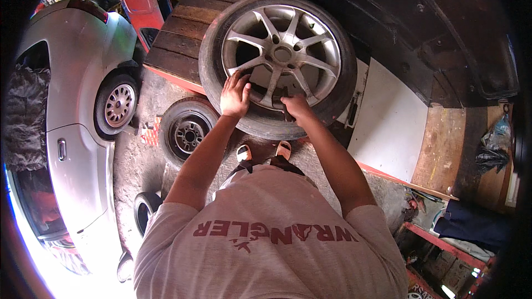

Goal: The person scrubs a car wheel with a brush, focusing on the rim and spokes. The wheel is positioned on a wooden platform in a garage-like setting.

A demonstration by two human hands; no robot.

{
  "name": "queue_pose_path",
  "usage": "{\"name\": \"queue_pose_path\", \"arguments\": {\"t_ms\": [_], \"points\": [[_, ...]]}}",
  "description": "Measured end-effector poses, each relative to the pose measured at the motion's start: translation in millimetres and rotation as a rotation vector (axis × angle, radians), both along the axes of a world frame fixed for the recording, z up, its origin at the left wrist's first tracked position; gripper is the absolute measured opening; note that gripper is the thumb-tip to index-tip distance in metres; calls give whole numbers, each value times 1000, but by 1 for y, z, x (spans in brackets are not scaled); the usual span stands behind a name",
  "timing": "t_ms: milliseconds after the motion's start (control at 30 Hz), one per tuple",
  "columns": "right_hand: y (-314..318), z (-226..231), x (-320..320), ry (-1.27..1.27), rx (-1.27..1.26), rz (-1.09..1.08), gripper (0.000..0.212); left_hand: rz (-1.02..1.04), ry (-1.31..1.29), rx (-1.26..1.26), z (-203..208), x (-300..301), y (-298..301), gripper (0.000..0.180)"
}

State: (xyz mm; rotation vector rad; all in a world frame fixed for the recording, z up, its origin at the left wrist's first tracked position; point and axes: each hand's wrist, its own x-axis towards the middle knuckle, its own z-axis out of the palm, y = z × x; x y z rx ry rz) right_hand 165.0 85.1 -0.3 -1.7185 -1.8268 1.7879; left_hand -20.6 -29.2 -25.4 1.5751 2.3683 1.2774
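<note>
A silver alloy wheel (282, 53) with several spokes lies face up inside its black tyre (212, 55). My left hand (235, 98) rests at the near left of the rim, its fingers stretched out over the edge. At the near side of the rim, my right hand (298, 107) is closed around a short dark hand tool (286, 112). The tool stands across the rim edge beside a spoke; its working end is too dark to make out.
Under the wheel is a plank bench (180, 41); a white panel (390, 119) adjoins it at right. Another wheel (189, 134) and a loose tyre (145, 210) sit on the floor. A silver car (83, 116) stands at left. A red-framed rack (443, 241) is at lower right.
</note>
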Motion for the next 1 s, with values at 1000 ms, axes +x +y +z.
{"name": "queue_pose_path", "arguments": {"t_ms": [1000], "points": [[57, 73, -1, -457, 561, 1105, 43, 21, 17, 11, 1, 1, 3, 33]]}}
